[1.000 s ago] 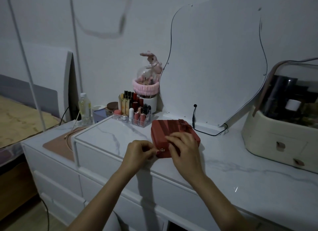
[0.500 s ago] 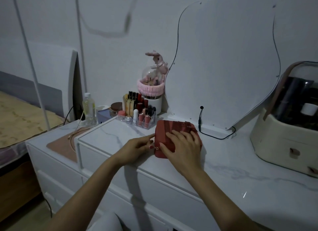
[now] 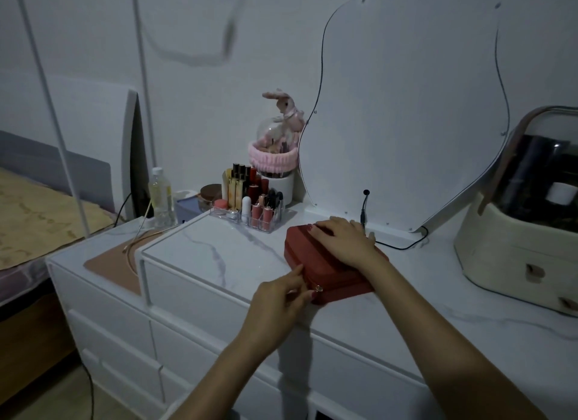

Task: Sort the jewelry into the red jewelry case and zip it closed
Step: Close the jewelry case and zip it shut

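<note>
Since half a second ago the right hand (image 3: 344, 239) has slid up the lid — now lying flat, fingers spread, pressing the red case (image 3: 328, 271) at centre frame. The left hand (image 3: 281, 297) has dropped to the near corner, fingertips at the zip pull (image 3: 318, 288); whether it pinches, I cannot tell. The white marbled counter (image 3: 219, 257) carries a clear lipstick rack (image 3: 250, 213) — and a cream box (image 3: 516, 257) at right.

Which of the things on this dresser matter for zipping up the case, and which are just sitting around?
Part of the job:
- red jewelry case, lid down
- zipper pull at its near corner
- left hand, fingers at the pull
- right hand, flat on the lid

Just lying about:
- lipstick organizer
- water bottle
- bunny figure
- mirror
- cream cosmetics box
</note>
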